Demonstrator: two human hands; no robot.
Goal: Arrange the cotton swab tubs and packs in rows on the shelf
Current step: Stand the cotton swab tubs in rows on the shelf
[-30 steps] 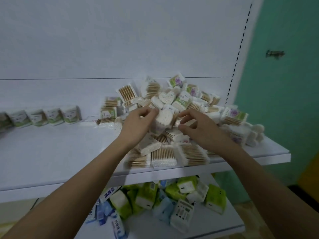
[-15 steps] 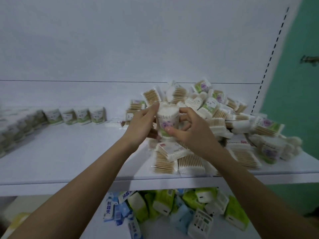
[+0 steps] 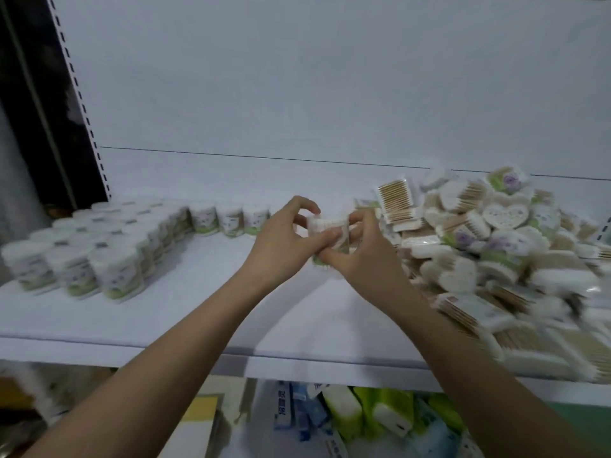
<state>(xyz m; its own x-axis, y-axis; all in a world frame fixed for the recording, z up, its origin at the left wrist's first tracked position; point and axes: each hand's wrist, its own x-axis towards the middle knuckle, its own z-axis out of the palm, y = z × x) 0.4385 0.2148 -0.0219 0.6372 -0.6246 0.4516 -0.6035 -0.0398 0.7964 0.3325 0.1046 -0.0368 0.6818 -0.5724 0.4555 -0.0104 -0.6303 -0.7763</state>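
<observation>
Both hands, left hand [image 3: 281,239] and right hand [image 3: 363,256], have their grip pinched on one swab tub [image 3: 330,231] above the shelf [image 3: 198,312]. Tub rows [image 3: 99,256] fill the left, but the big pile [image 3: 496,259] on the right is still unsorted, so maybe halfway.

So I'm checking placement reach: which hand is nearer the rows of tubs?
Left. The left hand is closer to the rows of tubs; the right hand is by the pile.
</observation>
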